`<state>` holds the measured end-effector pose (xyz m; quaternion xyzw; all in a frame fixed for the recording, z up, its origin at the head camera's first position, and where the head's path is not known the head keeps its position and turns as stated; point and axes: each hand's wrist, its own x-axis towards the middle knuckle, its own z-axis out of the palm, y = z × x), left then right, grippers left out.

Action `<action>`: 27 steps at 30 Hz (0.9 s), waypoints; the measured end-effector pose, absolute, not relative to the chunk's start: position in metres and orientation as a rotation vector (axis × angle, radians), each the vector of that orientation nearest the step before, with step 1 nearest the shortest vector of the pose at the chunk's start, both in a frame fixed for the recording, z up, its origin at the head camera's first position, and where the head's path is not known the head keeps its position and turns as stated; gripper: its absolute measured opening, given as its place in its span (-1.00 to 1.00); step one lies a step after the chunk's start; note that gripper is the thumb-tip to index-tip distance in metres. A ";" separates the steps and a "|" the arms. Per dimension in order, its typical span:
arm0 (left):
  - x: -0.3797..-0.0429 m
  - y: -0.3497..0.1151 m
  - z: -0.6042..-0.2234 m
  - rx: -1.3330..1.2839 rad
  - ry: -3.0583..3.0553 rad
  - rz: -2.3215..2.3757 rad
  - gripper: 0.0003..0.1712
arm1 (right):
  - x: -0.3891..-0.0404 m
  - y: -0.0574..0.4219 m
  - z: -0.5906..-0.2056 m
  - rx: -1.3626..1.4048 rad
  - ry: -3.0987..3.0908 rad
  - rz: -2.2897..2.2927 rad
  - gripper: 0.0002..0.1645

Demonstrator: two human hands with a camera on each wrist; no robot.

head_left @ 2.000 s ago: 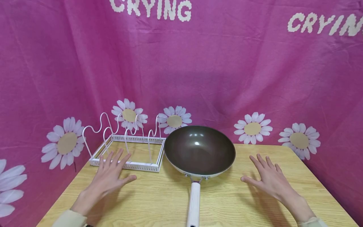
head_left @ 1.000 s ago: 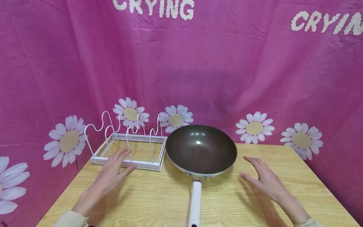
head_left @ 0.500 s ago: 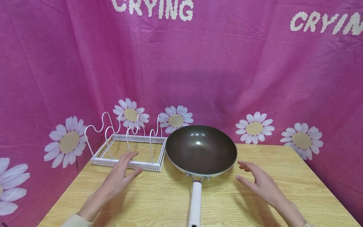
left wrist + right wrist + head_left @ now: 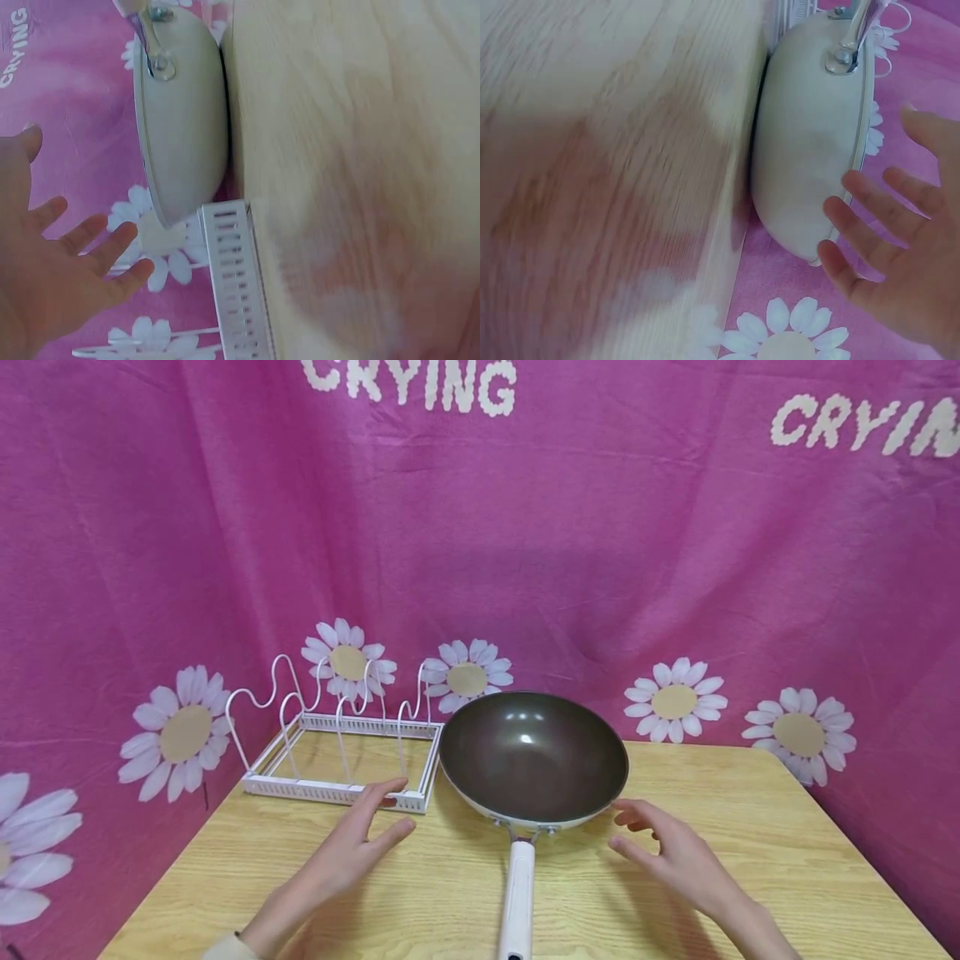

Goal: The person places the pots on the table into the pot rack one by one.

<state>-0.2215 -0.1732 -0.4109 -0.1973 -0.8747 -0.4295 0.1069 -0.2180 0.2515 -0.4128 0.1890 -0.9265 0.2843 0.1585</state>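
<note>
A wok (image 4: 534,756) with a dark inside, a pale outer wall and a white handle (image 4: 517,897) sits mid-table, its handle toward me. Left of it stands a white wire pan rack (image 4: 337,792) with wavy uprights and a slotted base. My left hand (image 4: 352,847) is held over the table at the rack's front right corner, fingers spread and holding nothing. To the right of the wok my right hand (image 4: 678,860) has its fingertips close to the wok's rim, thumb apart. The right wrist view shows those fingers loosely bent beside the wok's pale side (image 4: 802,142).
The wooden table (image 4: 615,910) carries the wok and rack. A magenta cloth (image 4: 570,552) with white daisies and lettering hangs behind it and along both sides. The rack's base end lies close against the wok's left side.
My left hand has moved right and toward me, from over the rack to its front right corner. My right hand has moved left, closer to the wok. Wok and rack stay in place.
</note>
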 end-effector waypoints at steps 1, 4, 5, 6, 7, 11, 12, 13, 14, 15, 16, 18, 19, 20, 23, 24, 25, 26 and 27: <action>-0.221 -0.171 -0.411 -0.586 -2.583 -1.294 -0.34 | -0.217 0.251 -0.413 0.541 -2.658 0.823 -0.45; -0.219 -0.166 -0.413 -0.602 -2.595 -1.384 -0.35 | -0.217 0.248 -0.412 0.553 -2.671 0.848 -0.45; -0.218 -0.164 -0.413 -0.609 -2.594 -1.413 -0.36 | -0.217 0.247 -0.412 0.560 -2.668 0.855 -0.45; -0.217 -0.162 -0.413 -0.618 -2.591 -1.442 -0.36 | -0.217 0.245 -0.412 0.564 -2.666 0.861 -0.45; -0.216 -0.160 -0.414 -0.631 -2.586 -1.472 -0.37 | -0.217 0.244 -0.412 0.566 -2.666 0.866 -0.45; -0.210 -0.151 -0.417 -0.685 -2.597 -1.542 -0.39 | -0.217 0.238 -0.412 0.579 -2.696 0.879 -0.40; -0.208 -0.149 -0.418 -0.706 -2.605 -1.546 -0.39 | -0.216 0.236 -0.412 0.589 -2.709 0.873 -0.38; -0.206 -0.147 -0.419 -0.728 -2.612 -1.547 -0.39 | -0.215 0.234 -0.412 0.595 -2.721 0.870 -0.36; -0.205 -0.146 -0.419 -0.747 -2.615 -1.548 -0.39 | -0.215 0.233 -0.412 0.605 -2.727 0.865 -0.34; -0.203 -0.144 -0.419 -0.760 -2.618 -1.556 -0.39 | -0.214 0.231 -0.412 0.610 -2.729 0.870 -0.34; -0.202 -0.142 -0.420 -0.768 -2.618 -1.565 -0.40 | -0.214 0.229 -0.412 0.615 -2.728 0.878 -0.35; -0.200 -0.139 -0.419 -0.786 -2.620 -1.601 -0.41 | -0.214 0.224 -0.413 0.611 -2.713 0.903 -0.39; -0.198 -0.138 -0.419 -0.791 -2.624 -1.624 -0.42 | -0.213 0.222 -0.413 0.604 -2.705 0.927 -0.42; -0.197 -0.136 -0.419 -0.795 -2.628 -1.653 -0.42 | -0.213 0.220 -0.413 0.607 -2.694 0.944 -0.45; -0.194 -0.131 -0.418 -0.821 -2.642 -1.725 -0.43 | -0.212 0.215 -0.415 0.630 -2.672 0.982 -0.49; -0.193 -0.130 -0.418 -0.829 -2.644 -1.749 -0.43 | -0.211 0.213 -0.416 0.645 -2.667 0.987 -0.50; -0.192 -0.128 -0.419 -0.842 -2.642 -1.770 -0.43 | -0.211 0.211 -0.417 0.661 -2.663 0.991 -0.51; -0.191 -0.127 -0.419 -0.858 -2.634 -1.798 -0.44 | -0.211 0.210 -0.417 0.675 -2.660 0.995 -0.51; -0.190 -0.125 -0.420 -0.872 -2.631 -1.816 -0.44 | -0.210 0.209 -0.418 0.688 -2.657 1.000 -0.51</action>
